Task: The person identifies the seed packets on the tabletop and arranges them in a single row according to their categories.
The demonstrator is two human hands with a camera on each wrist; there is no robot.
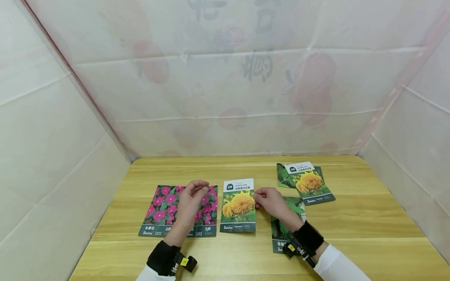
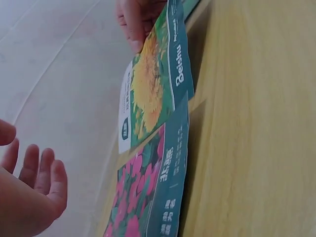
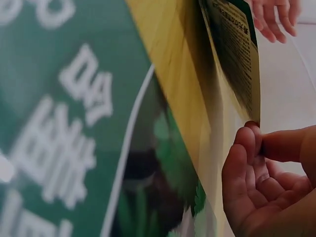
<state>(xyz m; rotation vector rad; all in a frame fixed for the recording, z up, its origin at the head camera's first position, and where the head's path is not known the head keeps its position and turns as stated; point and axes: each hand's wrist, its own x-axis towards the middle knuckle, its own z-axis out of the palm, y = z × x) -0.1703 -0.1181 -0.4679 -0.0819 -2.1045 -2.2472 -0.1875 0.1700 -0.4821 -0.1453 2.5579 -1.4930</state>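
Observation:
A yellow-flowered seed packet [image 1: 238, 205] is near the middle of the table. My right hand [image 1: 273, 201] pinches its right edge between thumb and fingers, and in the right wrist view that edge [image 3: 254, 89] is raised off the wood. To its left are pink-flowered seed packets [image 1: 159, 207], laid overlapping side by side. Over these my left hand [image 1: 191, 199] hovers with loosely bent fingers, holding nothing; the left wrist view has it apart from the packets. A green seed packet [image 1: 279, 236] lies partly hidden under my right forearm.
At the back right, another yellow-flowered packet [image 1: 310, 185] lies tilted over green packets [image 1: 284, 177]. The wooden table [image 1: 358, 218] is enclosed by pale cloth walls [image 1: 218, 93] at the back and both sides.

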